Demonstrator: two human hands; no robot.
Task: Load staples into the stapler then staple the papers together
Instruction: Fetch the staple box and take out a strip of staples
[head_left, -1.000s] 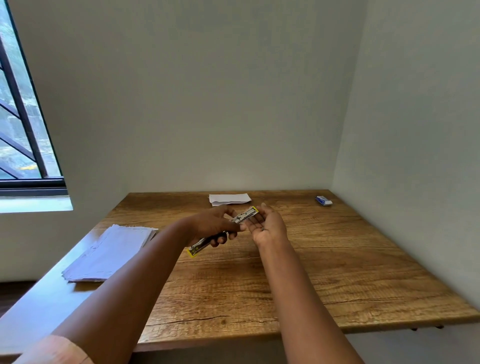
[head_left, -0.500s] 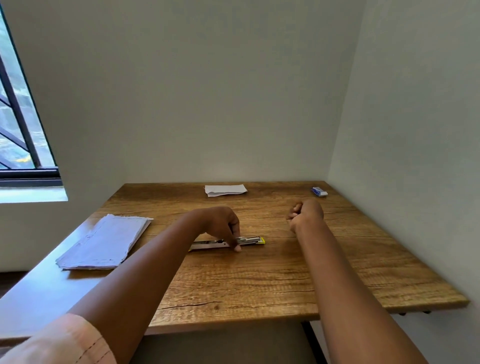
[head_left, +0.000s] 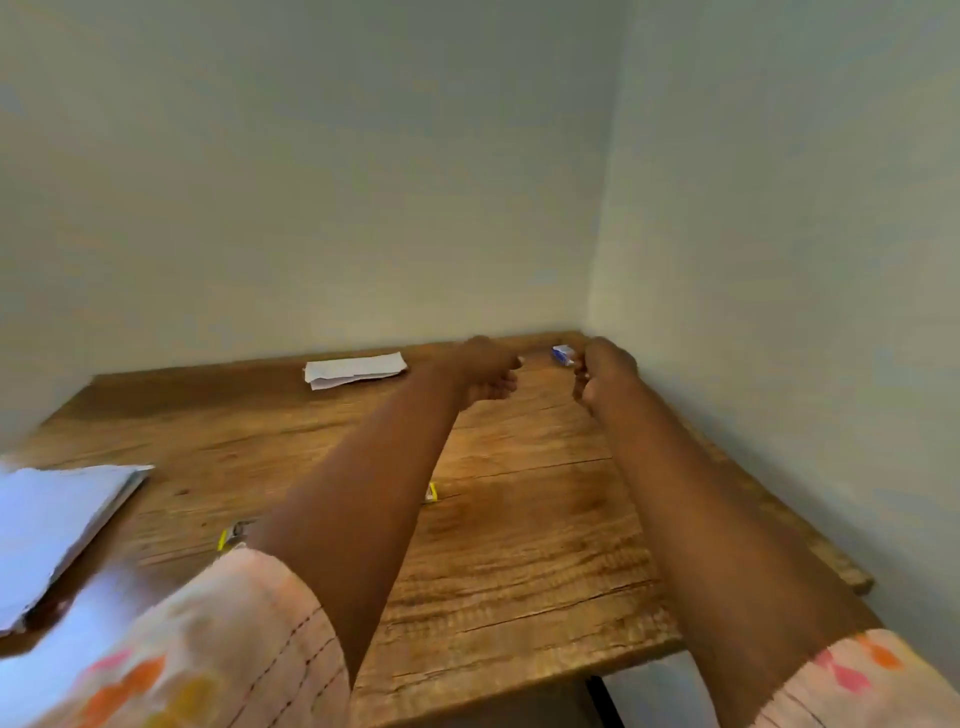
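In the upper right of the frame, my left hand (head_left: 488, 371) and right hand (head_left: 605, 371) curl near the little blue box (head_left: 562, 355), and I cannot tell if they hold anything

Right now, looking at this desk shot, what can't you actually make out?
- Stapler: head view; the left forearm covers all but its yellow ends, so open or loaded is unknowable.
- Small blue box: too small and blurred to read, partly behind the right hand.
- Left hand: fingers curled, motion blur hides whether it holds anything.
- Paper stack: cut by the left edge and blurred.
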